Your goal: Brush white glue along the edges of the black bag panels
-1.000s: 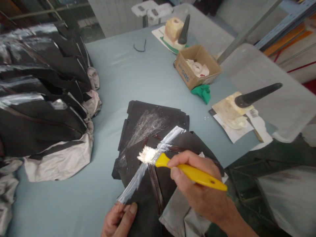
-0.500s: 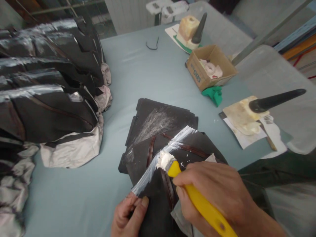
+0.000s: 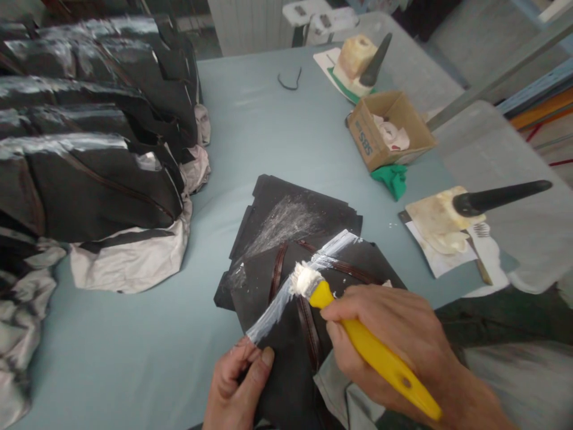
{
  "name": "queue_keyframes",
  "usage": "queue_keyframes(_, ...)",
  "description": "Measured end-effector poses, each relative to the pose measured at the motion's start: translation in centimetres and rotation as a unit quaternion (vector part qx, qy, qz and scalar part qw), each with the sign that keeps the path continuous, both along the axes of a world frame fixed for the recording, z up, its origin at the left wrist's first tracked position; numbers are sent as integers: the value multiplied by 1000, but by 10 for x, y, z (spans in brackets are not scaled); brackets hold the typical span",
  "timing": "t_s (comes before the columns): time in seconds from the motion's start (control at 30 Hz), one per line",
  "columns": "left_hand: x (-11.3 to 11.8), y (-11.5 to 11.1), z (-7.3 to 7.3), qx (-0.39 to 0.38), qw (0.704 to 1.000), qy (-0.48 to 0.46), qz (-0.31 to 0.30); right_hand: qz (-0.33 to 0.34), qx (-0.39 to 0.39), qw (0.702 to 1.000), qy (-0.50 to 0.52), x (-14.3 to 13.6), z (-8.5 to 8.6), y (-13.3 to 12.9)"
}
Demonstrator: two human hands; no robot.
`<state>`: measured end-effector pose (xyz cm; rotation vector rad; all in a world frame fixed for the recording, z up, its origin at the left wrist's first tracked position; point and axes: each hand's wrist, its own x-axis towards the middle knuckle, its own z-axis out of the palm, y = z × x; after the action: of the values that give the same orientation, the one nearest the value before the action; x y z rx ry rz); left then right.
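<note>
My right hand (image 3: 389, 340) is closed around the yellow handle of a brush (image 3: 358, 334). White paste clumps on its bristles, which touch a dark fabric panel (image 3: 286, 334). A white smeared band (image 3: 277, 310) runs slantwise along that panel's upper edge, crossing brown zipper-like strips (image 3: 308, 331). My left hand (image 3: 244, 376) pinches the panel's edge at the band's lower left end, thumb on top. Beneath the panel lies a flat black board (image 3: 299, 209) with notched sides and whitish scuffs. Pale cloth (image 3: 340, 388) shows under my right hand.
Several dark pieces with white-smeared edges (image 3: 89, 185) stand in rows at left on the blue-grey table (image 3: 237, 131). At right are a small cardboard box (image 3: 376, 137), a green cloth (image 3: 391, 179), a paste-covered block with a black-handled tool (image 3: 501, 197), a fork (image 3: 481, 239) and translucent bins (image 3: 505, 149).
The view has shifted a little, so most things sit slightly further right in it. The bristles remain near the middle of the white band, and both hands keep their grips.
</note>
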<state>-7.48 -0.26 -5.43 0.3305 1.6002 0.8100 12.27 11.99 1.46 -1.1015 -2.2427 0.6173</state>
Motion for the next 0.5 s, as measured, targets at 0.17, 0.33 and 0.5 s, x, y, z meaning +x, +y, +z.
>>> queue_keyframes(0.17,0,5,3,-43,996,-63,41,-118,-48,991,38,20,-11,13)
queue_keyframes(0.33,4,8,6,-81,986,-105,104,-112,-199,967,112,45,-20,27)
queue_keyframes(0.5,5,7,6,-100,983,-93,120,-70,-194,970,129,37,-39,49)
